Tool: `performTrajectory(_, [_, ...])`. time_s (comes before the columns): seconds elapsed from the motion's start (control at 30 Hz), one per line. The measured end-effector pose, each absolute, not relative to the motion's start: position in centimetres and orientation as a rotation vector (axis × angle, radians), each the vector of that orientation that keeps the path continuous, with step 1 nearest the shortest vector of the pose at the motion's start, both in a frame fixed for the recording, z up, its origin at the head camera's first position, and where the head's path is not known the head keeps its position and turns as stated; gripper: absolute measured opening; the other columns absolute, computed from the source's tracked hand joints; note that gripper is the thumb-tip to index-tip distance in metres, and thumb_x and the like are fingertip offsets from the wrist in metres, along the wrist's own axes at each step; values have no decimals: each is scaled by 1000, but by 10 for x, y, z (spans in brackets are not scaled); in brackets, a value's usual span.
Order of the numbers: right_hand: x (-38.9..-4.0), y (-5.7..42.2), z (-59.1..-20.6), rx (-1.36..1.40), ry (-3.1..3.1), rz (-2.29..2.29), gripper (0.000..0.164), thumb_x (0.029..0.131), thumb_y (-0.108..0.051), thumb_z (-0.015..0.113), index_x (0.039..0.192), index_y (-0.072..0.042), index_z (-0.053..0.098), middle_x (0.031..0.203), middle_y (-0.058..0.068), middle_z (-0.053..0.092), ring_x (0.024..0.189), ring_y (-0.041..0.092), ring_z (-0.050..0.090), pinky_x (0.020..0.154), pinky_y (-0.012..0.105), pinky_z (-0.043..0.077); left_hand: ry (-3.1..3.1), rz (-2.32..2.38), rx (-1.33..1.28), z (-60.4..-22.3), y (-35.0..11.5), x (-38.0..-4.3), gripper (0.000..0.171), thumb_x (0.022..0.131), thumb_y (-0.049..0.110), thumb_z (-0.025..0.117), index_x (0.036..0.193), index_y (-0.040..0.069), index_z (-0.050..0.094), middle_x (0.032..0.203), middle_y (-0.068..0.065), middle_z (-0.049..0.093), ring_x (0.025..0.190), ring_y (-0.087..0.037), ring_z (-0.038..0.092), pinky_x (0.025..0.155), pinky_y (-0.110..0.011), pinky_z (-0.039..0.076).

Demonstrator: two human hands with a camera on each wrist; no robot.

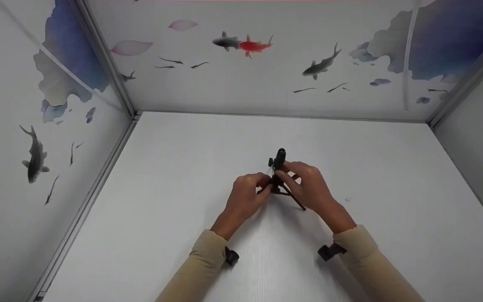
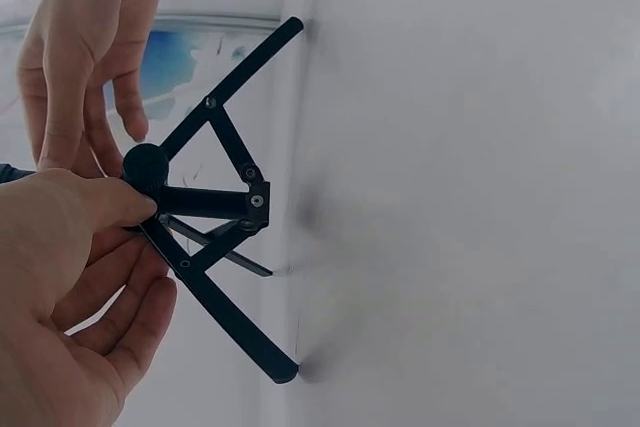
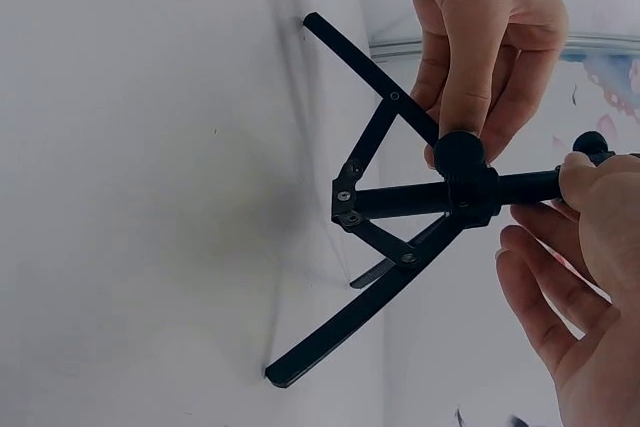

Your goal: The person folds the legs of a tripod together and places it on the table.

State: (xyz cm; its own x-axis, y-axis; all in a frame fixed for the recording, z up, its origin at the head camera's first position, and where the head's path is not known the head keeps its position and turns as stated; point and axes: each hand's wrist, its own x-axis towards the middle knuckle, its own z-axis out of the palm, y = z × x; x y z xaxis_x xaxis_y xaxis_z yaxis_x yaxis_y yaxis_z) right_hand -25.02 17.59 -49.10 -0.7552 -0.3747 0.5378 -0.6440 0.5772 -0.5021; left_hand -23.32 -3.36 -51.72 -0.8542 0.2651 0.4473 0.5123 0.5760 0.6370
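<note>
A small black tripod (image 1: 281,157) stands near the middle of the table, its legs spread wide. Several struts join the legs to the central column (image 2: 205,202). My left hand (image 1: 245,196) pinches the collar where the legs meet, its thumb beside the round knob (image 3: 460,155). Higher up, my right hand (image 1: 312,186) grips the column between thumb and fingers, just under a second, smaller knob (image 3: 590,143). In the right wrist view the feet of the legs (image 3: 335,332) are right at the table surface. The fingers partly hide the collar and upper column.
The white table (image 1: 162,142) is bounded by walls printed with fish and blue leaf shapes, such as the back wall (image 1: 245,84). Metal rails (image 1: 111,155) run along the left edge. A small black device (image 1: 232,256) sits at my left wrist, another (image 1: 329,252) at my right.
</note>
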Motion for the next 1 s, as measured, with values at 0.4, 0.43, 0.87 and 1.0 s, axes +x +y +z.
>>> performTrajectory(0.4, [-249, 181, -480, 761, -2467, 1160, 20, 104, -21, 76, 124, -18, 79, 110, -5, 81, 103, 10, 76, 81, 35, 67, -2512, -1242, -640, -517, -32, -235, 9, 101, 11, 77, 108, 10, 81, 98, 0, 84, 90, -6, 78, 86, -28, 65])
performTrajectory(0.43, [-249, 181, -479, 763, -2464, 1164, 20, 104, -20, 76, 124, -18, 79, 110, -5, 81, 103, 10, 76, 81, 35, 67, -2511, -1241, -641, -517, -32, -235, 9, 101, 11, 77, 109, 10, 81, 98, 0, 84, 90, -6, 78, 86, -28, 65])
performTrajectory(0.87, [-250, 180, -478, 776, -2470, 1180, 20, 104, -20, 75, 124, -17, 78, 107, -4, 81, 102, 10, 76, 80, 36, 66, -2484, -1268, -646, -516, -34, -235, 10, 101, 12, 78, 109, 10, 82, 100, 0, 84, 91, -6, 78, 87, -29, 65])
performTrajectory(1.0, [-251, 179, -479, 774, -2471, 1179, 21, 104, -19, 75, 125, -17, 78, 108, -4, 81, 102, 9, 76, 80, 36, 66, -2474, -1253, -645, -515, -34, -235, 9, 101, 13, 78, 109, 10, 82, 99, 1, 84, 91, -7, 78, 87, -29, 65])
